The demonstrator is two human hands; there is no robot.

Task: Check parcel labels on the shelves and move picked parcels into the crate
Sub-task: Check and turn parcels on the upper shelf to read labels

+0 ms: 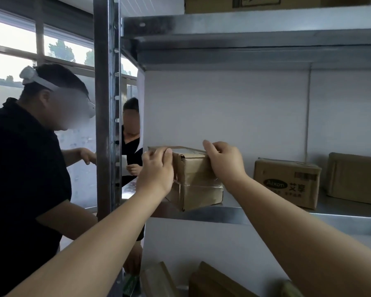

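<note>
While both bare arms are stretched toward the grey metal shelf (266, 213), a brown cardboard parcel bound with clear tape (194, 179) is gripped from either side; the left hand (156, 168) is curled over its upper left edge, and the right hand (223, 161) is clasped over its upper right edge, fingers hooked onto the top face. The parcel is placed at the front left of the shelf, its lower front corner jutting past the lip; whether the base lies flat or is tipped up slightly cannot be told through the blur. Well apart to the right, a brown carton printed with a dark oval logo (287, 183) is set upright on the same shelf; a plain brown parcel (356, 179) is seen just beside it at the frame edge. More brown parcels (212, 281) are stacked on the level below. Left of the perforated steel upright (106, 103), a person in a black shirt with a white headset (19, 168) is seen; a second person in dark clothing (131, 142) is partly hidden behind the post.
</note>
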